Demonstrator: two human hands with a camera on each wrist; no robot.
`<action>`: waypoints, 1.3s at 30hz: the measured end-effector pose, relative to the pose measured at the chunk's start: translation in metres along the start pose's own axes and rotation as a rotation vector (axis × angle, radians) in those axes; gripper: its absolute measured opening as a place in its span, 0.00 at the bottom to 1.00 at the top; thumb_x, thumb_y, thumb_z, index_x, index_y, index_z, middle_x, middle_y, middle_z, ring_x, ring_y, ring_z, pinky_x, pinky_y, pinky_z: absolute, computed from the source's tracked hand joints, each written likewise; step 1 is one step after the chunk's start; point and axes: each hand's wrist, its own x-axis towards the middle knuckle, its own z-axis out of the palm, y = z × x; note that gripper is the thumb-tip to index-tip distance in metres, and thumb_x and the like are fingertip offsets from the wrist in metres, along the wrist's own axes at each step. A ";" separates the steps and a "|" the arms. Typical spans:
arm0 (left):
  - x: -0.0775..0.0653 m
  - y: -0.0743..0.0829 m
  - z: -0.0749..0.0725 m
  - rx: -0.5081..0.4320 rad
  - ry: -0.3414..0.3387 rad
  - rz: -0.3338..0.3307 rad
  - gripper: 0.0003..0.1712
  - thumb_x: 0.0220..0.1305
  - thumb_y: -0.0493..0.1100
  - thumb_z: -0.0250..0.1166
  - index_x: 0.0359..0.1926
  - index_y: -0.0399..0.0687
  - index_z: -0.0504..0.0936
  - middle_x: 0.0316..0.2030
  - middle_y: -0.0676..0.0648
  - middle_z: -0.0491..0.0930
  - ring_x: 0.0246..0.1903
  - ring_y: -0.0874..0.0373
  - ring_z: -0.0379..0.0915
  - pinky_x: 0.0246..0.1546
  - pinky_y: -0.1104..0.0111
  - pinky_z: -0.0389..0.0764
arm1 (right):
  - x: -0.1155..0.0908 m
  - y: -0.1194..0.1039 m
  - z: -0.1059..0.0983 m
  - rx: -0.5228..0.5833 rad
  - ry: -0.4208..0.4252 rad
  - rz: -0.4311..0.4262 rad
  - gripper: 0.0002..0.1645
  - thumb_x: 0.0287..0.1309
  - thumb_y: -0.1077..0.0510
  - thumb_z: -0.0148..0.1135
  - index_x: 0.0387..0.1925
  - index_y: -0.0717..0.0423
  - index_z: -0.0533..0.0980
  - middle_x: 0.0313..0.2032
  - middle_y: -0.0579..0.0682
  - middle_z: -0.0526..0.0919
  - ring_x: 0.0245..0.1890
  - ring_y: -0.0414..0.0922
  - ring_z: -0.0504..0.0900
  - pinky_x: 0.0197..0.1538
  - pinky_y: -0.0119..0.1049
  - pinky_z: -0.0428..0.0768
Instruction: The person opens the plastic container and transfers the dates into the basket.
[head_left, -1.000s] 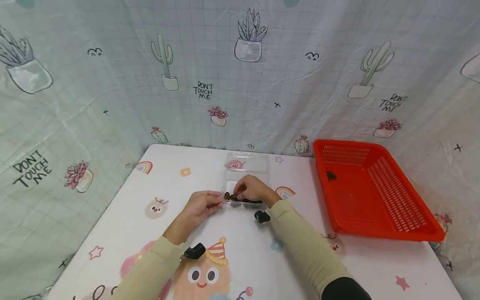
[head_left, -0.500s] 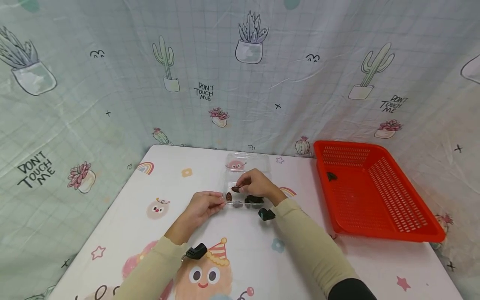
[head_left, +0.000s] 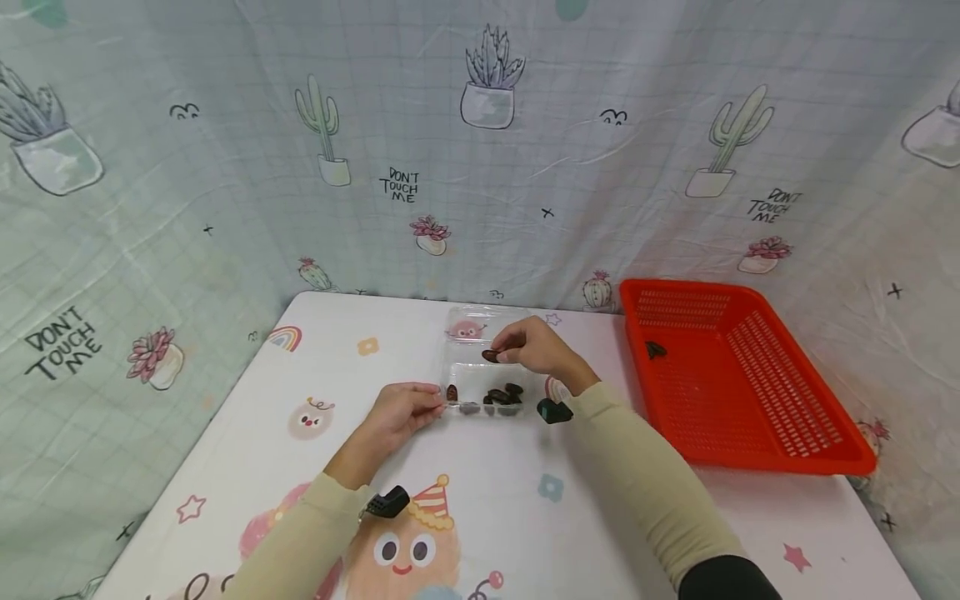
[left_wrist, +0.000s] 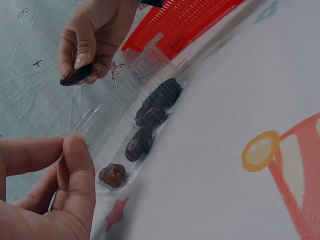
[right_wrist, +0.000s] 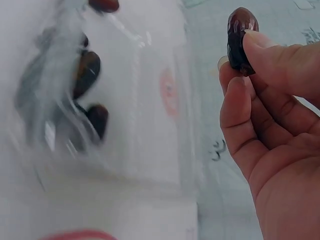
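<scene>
My right hand point(head_left: 542, 346) pinches a glossy dark brown date point(right_wrist: 243, 22) between thumb and fingers, raised over the clear plastic clamshell box point(head_left: 471, 377). Thumb and fingers of my left hand point(head_left: 405, 412) grip the box's near left edge. The box lies with its lid point(head_left: 468, 313) folded back toward the wall. Along its near side, several dates point(head_left: 499, 397) are clustered at the right, and a single date point(head_left: 452, 392) sits in the left corner. The left wrist view shows those dates through the ribbed plastic wall.
A red plastic basket point(head_left: 757, 400) with slotted walls stands at the right of the table. Inside it, near its left wall, are small dark pieces point(head_left: 656, 349). A patterned sheet point(head_left: 450, 150) hangs behind the white printed tabletop point(head_left: 337, 333).
My right hand has picked a date out of the box and lifted it up and to the right, exposing the dates at the right side. My left hand has stayed at the box's edge.
</scene>
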 end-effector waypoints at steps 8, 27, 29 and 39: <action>0.001 0.000 0.001 0.008 0.010 -0.018 0.20 0.67 0.24 0.61 0.59 0.20 0.74 0.33 0.46 0.87 0.31 0.61 0.84 0.38 0.72 0.88 | -0.013 -0.001 -0.035 -0.014 0.057 0.097 0.09 0.67 0.63 0.67 0.47 0.55 0.87 0.49 0.55 0.88 0.48 0.52 0.83 0.60 0.47 0.84; 0.000 0.003 -0.001 0.008 -0.006 -0.021 0.20 0.67 0.24 0.61 0.59 0.20 0.74 0.34 0.46 0.87 0.32 0.61 0.84 0.38 0.72 0.88 | -0.036 0.004 -0.103 -0.042 0.184 0.107 0.11 0.67 0.64 0.67 0.50 0.60 0.86 0.50 0.60 0.89 0.50 0.54 0.86 0.62 0.51 0.85; 0.000 0.003 -0.001 0.008 -0.009 -0.018 0.21 0.67 0.24 0.61 0.59 0.20 0.74 0.34 0.46 0.86 0.33 0.61 0.85 0.39 0.72 0.88 | -0.038 0.008 -0.108 -0.042 0.204 0.117 0.12 0.67 0.64 0.68 0.50 0.59 0.86 0.50 0.59 0.88 0.49 0.53 0.85 0.61 0.49 0.85; -0.001 0.000 -0.002 0.005 -0.024 -0.003 0.23 0.67 0.24 0.61 0.61 0.18 0.72 0.34 0.45 0.87 0.32 0.61 0.85 0.38 0.72 0.88 | -0.054 0.020 -0.128 -0.054 0.246 0.157 0.14 0.69 0.61 0.66 0.54 0.60 0.84 0.54 0.62 0.85 0.53 0.56 0.81 0.57 0.41 0.84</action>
